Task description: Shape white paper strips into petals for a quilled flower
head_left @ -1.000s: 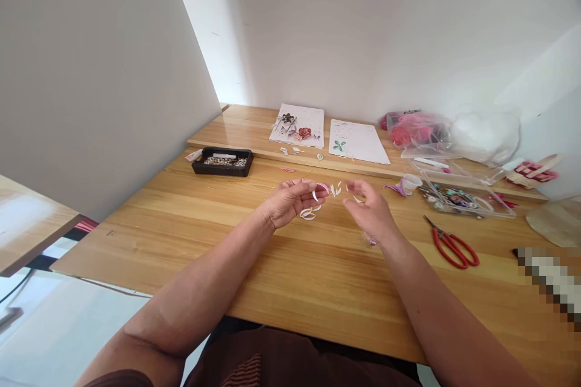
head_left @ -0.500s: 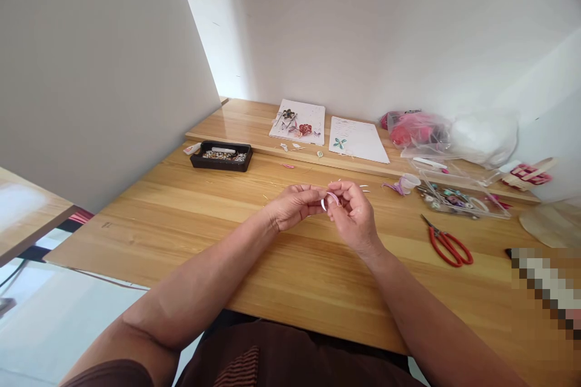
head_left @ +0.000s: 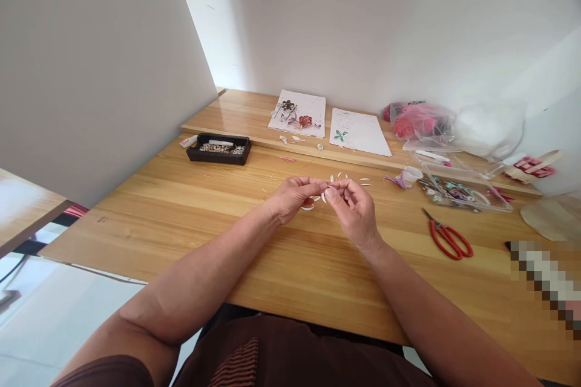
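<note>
Pinching a small curved strip (head_left: pixel 324 198), white with a little pink showing, between two sets of fingertips; it sits up in front of the torso, just above the wooden table (head_left: pixel 181 211); most of it is hidden by fingers, so can't tell whether it's one piece or several.

Doing it well, my read: thin, springy stock, likely to kink or slip; pinch lightly and close to the working point, let one hand anchor while the other shapes; brace the wrists low so the tips don't shake; mind the loose bits below, a sleeve or knuckle could sweep them off.

Left hand (head_left: pixel 293 198): narrow, thumb against the index finger, strip at the tips, other fingers loosely curled; right hand (head_left: pixel 356 214): also narrow, thumb and forefinger closed on the strip, white end poking out by the thumb; tips of both hands practically meet.

Next ring out: white loop (head_left: pixel 307 208) on the wood by the left fingers; slim white petals (head_left: pixel 365 182) just beyond the right hand; pink leaf-shaped piece (head_left: pixel 287 159) farther back, apart from both.

Outer ring: red-handled pliers (head_left: pixel 450 240) off to the right, nothing touching them; black tray (head_left: pixel 218 158) of beads, back left; paper sheet (head_left: pixel 363 133) with a teal flower (head_left: pixel 341 135) on the raised ledge.
</note>
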The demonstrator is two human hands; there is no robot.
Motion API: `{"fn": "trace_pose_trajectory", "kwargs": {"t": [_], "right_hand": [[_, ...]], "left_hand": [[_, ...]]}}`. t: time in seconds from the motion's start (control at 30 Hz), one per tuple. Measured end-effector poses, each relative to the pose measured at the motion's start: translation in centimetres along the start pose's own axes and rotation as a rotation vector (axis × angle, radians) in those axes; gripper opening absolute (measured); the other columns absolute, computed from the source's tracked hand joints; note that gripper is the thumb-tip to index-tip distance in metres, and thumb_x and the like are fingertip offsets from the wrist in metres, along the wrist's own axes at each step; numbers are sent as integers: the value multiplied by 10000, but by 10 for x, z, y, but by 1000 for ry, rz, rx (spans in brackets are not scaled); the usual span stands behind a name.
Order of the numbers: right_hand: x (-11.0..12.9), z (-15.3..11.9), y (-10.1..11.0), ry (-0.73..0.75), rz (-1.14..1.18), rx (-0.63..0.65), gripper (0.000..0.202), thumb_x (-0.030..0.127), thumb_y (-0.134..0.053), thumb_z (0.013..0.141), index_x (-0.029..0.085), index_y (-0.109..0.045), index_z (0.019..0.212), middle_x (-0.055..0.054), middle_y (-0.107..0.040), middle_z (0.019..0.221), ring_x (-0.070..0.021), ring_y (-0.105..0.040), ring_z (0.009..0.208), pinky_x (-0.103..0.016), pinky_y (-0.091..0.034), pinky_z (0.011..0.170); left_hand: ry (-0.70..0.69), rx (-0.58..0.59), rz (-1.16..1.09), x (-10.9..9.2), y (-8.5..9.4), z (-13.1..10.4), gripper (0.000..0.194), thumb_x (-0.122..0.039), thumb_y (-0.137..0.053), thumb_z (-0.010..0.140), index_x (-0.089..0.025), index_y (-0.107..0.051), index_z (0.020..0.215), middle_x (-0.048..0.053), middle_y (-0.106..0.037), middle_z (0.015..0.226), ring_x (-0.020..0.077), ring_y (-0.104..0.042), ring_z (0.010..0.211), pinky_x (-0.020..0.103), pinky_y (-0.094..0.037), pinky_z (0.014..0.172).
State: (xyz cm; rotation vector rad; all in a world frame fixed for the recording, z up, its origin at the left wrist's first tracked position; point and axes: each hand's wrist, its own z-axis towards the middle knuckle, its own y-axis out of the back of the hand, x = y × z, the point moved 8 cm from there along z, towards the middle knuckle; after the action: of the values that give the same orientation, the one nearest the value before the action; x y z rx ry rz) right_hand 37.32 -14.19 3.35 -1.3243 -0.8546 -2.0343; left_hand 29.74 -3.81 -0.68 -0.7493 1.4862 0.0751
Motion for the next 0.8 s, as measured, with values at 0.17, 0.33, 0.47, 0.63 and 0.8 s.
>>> {"fn": "trace_pose_trajectory", "kwargs": {"t": [0.17, 0.33, 0.47, 0.63, 0.8], "right_hand": [[-5, 5, 8, 6, -1, -94, 182, 391, -696, 832, 224, -658, 771, -6, -617, 686, -153, -517, 638, -290, -410, 593], [-10, 6, 13, 15, -39, -134, 175, 378, -721, 796, 220, -681, 732, -3, -626, 662, -145, -494, 606, -288, -400, 574], [-9, 7, 15, 13, -36, -169, 178, 378, -728, 789, 213, -695, 730, -5, -639, 660, -141, -500, 599, -287, -404, 580], [-12, 8, 18, 2, -11, -188, 159, 364, -733, 783, 214, -710, 737, -12, -662, 688, -145, -525, 610, -292, -418, 598], [-25, 8, 15, -104, 116, -150, 195, 405, -750, 770, 215, -710, 763, 5, -619, 679, -107, -428, 540, -276, -339, 516]], "left_hand": [[8, 5, -10, 1, 0, 0, 302, -369, -886, 613, -134, -757, 753, 48, -670, 762, 94, -533, 669, 214, -352, 556], [40, 63, -92, 1, -2, 0, 314, -338, -913, 587, -114, -735, 717, 38, -647, 707, 82, -534, 640, 201, -340, 523], [63, 77, -116, 1, -2, 0, 321, -319, -914, 600, -103, -745, 765, 48, -666, 739, 90, -579, 669, 196, -402, 555], [65, 94, -112, 0, -2, -1, 311, -254, -902, 625, -105, -759, 859, 55, -696, 803, 93, -631, 712, 203, -476, 644], [52, 80, -97, 0, -1, -1, 317, -244, -897, 627, -107, -746, 870, 42, -696, 763, 86, -633, 676, 205, -479, 639]]}}
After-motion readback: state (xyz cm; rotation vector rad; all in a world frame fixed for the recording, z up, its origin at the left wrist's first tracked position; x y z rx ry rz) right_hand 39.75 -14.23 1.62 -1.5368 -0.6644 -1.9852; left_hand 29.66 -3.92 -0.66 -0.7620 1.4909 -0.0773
